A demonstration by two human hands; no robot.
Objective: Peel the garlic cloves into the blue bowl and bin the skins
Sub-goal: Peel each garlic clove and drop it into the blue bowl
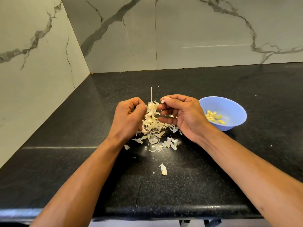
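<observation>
Black speckled stone countertop (205, 169) fills the frame as a person works over a heap of garlic skins (154, 125) in a kitchen corner lined with grey-veined marble wall panels (180, 30). The right hand (183, 115) pinches a small garlic clove (162, 101) between thumb and forefinger, held just above the far edge of the heap, while its other fingers stretch out toward the left. The left hand (129, 117) sits with fingers curled inward at the heap's left side; whether it grips a scrap of skin cannot be told from this angle. A thin pale stalk (151, 94) stands up from the back of the pile. Just beside the right hand, on the counter, sits the blue bowl (229, 105), and inside it lie several peeled cloves (214, 117), yellowish and bunched on its near left side. A single loose skin (163, 169) lies apart from the heap, nearer the counter's front edge, between the two forearms.
</observation>
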